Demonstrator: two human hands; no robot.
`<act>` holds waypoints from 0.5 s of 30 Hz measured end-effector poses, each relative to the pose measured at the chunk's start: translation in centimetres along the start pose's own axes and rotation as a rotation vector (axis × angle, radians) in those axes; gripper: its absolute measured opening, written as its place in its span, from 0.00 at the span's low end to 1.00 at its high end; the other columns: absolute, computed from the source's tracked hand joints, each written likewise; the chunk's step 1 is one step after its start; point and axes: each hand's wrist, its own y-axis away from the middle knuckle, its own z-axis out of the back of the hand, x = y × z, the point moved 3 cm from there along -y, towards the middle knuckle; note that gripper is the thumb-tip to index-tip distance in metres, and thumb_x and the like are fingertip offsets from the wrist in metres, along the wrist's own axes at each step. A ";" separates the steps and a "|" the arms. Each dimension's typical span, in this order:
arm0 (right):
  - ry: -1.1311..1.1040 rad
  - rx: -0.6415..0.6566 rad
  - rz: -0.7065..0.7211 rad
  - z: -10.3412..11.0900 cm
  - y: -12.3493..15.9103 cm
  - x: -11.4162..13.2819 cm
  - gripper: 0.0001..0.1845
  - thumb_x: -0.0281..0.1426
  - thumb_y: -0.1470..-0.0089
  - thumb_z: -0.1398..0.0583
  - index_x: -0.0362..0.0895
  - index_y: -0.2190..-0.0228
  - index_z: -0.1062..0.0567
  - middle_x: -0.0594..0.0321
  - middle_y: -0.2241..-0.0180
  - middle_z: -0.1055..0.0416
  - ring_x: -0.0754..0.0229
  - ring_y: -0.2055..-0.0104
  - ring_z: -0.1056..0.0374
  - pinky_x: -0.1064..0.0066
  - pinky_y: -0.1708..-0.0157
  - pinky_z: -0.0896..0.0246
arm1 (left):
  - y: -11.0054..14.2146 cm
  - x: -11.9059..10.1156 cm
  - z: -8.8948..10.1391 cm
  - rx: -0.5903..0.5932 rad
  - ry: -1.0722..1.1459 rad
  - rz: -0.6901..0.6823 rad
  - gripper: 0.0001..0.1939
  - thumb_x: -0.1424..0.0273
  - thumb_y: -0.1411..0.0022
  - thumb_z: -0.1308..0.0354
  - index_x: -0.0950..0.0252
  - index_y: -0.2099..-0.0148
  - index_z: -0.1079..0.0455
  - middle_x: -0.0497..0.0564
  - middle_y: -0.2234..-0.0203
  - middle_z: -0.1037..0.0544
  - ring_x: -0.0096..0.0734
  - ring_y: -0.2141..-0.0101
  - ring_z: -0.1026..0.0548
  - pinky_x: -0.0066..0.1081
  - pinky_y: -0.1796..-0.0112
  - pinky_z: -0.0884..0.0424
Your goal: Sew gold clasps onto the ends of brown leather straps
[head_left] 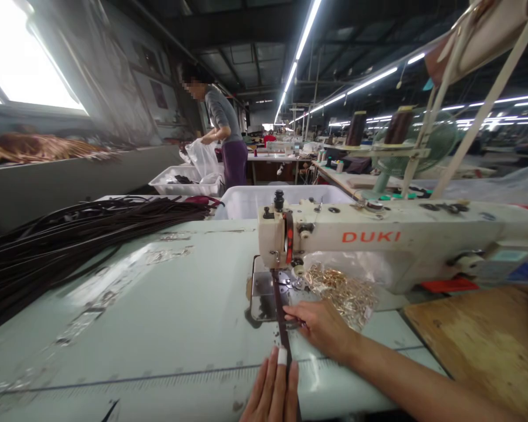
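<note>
On pale green worktable (158,305), head view: one cream sewing machine (400,240), one narrow dark brown leather strap (281,316) under its needle. Left hand (273,390) flat, pressing strap's near end; right hand (321,325) pinching strap beside one clear bag of gold metal fittings (347,287).

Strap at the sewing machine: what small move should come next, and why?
Probably slide the strap forward: it lies straight under the needle, the right hand pins it beside the plate, and the left hand presses its near end flat.

text: "DUKI" | colour: red | on: sewing machine (400,237) arm
</note>
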 end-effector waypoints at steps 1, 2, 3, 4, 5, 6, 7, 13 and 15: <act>-0.001 0.000 0.005 0.0 0.0 0.0 0.13 0.28 0.39 0.44 0.45 0.54 0.25 0.60 0.66 0.24 0.59 0.67 0.27 0.71 0.65 0.34 | 0.0 0.1 0.1 0.009 0.008 -0.016 0.19 0.79 0.33 0.57 0.71 0.44 0.35 0.58 0.52 0.26 0.44 0.50 0.28 0.33 0.51 0.29; -0.002 0.001 0.010 -0.1 0.0 -0.1 0.13 0.28 0.40 0.44 0.45 0.54 0.26 0.60 0.66 0.24 0.59 0.66 0.27 0.71 0.65 0.34 | 0.0 0.2 0.3 0.020 0.017 -0.027 0.20 0.79 0.34 0.57 0.72 0.43 0.35 0.58 0.51 0.26 0.44 0.49 0.29 0.33 0.50 0.30; -0.004 0.002 0.016 -0.1 0.0 -0.1 0.13 0.27 0.40 0.44 0.45 0.54 0.26 0.60 0.66 0.24 0.59 0.66 0.27 0.71 0.64 0.34 | 0.0 0.3 0.4 0.032 0.028 -0.034 0.20 0.79 0.34 0.58 0.72 0.43 0.36 0.59 0.50 0.27 0.44 0.49 0.29 0.33 0.50 0.30; -0.006 0.002 0.019 -0.1 0.1 -0.1 0.14 0.27 0.40 0.44 0.45 0.53 0.26 0.60 0.65 0.24 0.59 0.66 0.27 0.72 0.64 0.34 | 0.0 0.3 0.5 0.046 0.036 -0.036 0.21 0.80 0.35 0.58 0.72 0.42 0.36 0.59 0.49 0.28 0.45 0.48 0.30 0.33 0.49 0.31; -0.010 0.002 0.021 -0.2 0.1 -0.2 0.14 0.26 0.41 0.43 0.45 0.53 0.26 0.60 0.65 0.24 0.59 0.66 0.27 0.72 0.64 0.34 | 0.0 0.3 0.5 0.062 0.041 -0.034 0.21 0.80 0.35 0.58 0.73 0.42 0.37 0.59 0.49 0.28 0.45 0.48 0.31 0.34 0.49 0.31; -0.012 0.003 0.021 -0.2 0.1 -0.2 0.15 0.26 0.41 0.43 0.45 0.53 0.26 0.60 0.65 0.24 0.60 0.65 0.27 0.72 0.64 0.34 | 0.0 0.4 0.6 0.077 0.043 -0.028 0.22 0.80 0.36 0.57 0.73 0.41 0.37 0.59 0.48 0.29 0.45 0.47 0.31 0.34 0.49 0.31; -0.013 0.004 0.019 -0.2 0.1 -0.2 0.15 0.26 0.41 0.43 0.45 0.52 0.26 0.60 0.65 0.24 0.60 0.65 0.27 0.72 0.64 0.34 | 0.0 0.4 0.6 0.086 0.043 -0.026 0.22 0.80 0.36 0.58 0.73 0.41 0.38 0.59 0.48 0.29 0.45 0.47 0.32 0.34 0.49 0.31; 0.022 0.006 0.000 -0.3 0.2 -0.3 0.14 0.28 0.39 0.44 0.46 0.53 0.26 0.61 0.65 0.24 0.60 0.67 0.27 0.72 0.65 0.35 | -0.1 0.7 0.9 0.140 0.091 -0.028 0.23 0.79 0.35 0.58 0.73 0.39 0.41 0.60 0.45 0.32 0.45 0.45 0.34 0.34 0.47 0.33; 0.029 0.008 0.001 -0.4 0.2 -0.3 0.13 0.29 0.39 0.44 0.46 0.53 0.26 0.61 0.65 0.24 0.60 0.67 0.27 0.72 0.66 0.36 | -0.1 0.9 0.8 0.163 0.121 -0.025 0.24 0.78 0.35 0.56 0.73 0.38 0.42 0.60 0.45 0.33 0.45 0.44 0.35 0.35 0.46 0.34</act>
